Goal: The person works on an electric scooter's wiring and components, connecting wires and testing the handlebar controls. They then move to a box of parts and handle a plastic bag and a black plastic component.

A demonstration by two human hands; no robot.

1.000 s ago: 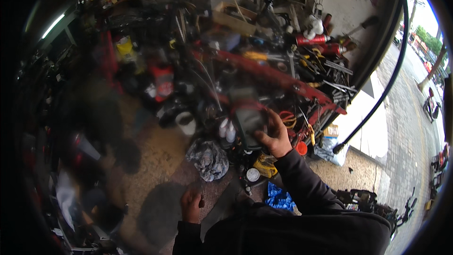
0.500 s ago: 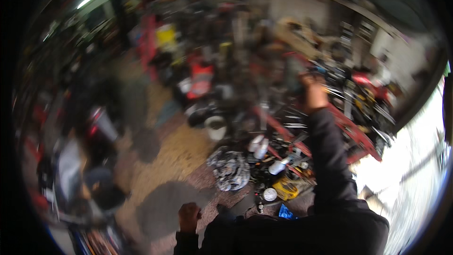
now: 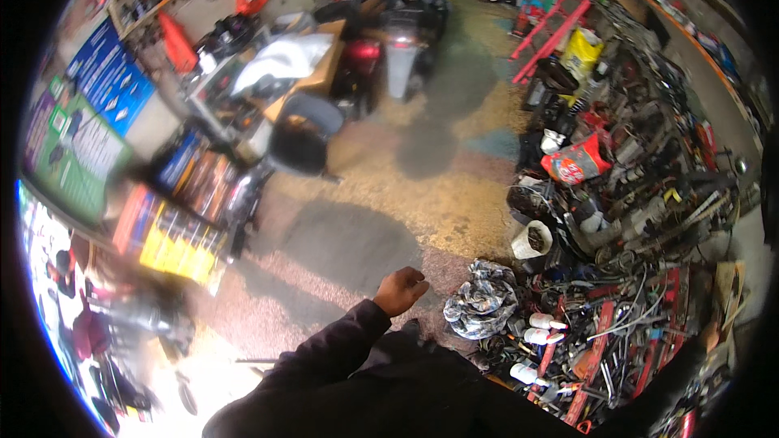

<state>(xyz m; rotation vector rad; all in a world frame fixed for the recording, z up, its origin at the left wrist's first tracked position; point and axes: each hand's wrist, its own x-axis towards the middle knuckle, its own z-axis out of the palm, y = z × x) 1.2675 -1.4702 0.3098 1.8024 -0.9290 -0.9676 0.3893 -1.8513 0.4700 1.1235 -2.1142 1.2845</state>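
Note:
My left hand (image 3: 400,290) is held out in front of my body above the floor. Its fingers are loosely curled, a little apart, and nothing shows in them. Beside it, to the right, lies a crumpled black-and-white patterned bag or cloth (image 3: 480,300). My right arm reaches out to the right over red metal tool trays (image 3: 602,332) heaped with wrenches and other hand tools. At the end of its dark sleeve, my right hand (image 3: 712,334) is small and partly lost among the clutter, so its fingers and anything in them cannot be made out.
White bottles (image 3: 527,374) stand beside the trays. Past them are a white bucket (image 3: 532,240), a red bag (image 3: 578,159) and piled machine parts along the right wall. A motorcycle (image 3: 402,53) and a black seat (image 3: 302,136) stand ahead. At left is a rack of coloured boxes (image 3: 182,239).
My view has swung to the left, bringing the rack and posters in. The right arm now lies at the lower right edge, and the left hand appears farther out from my body.

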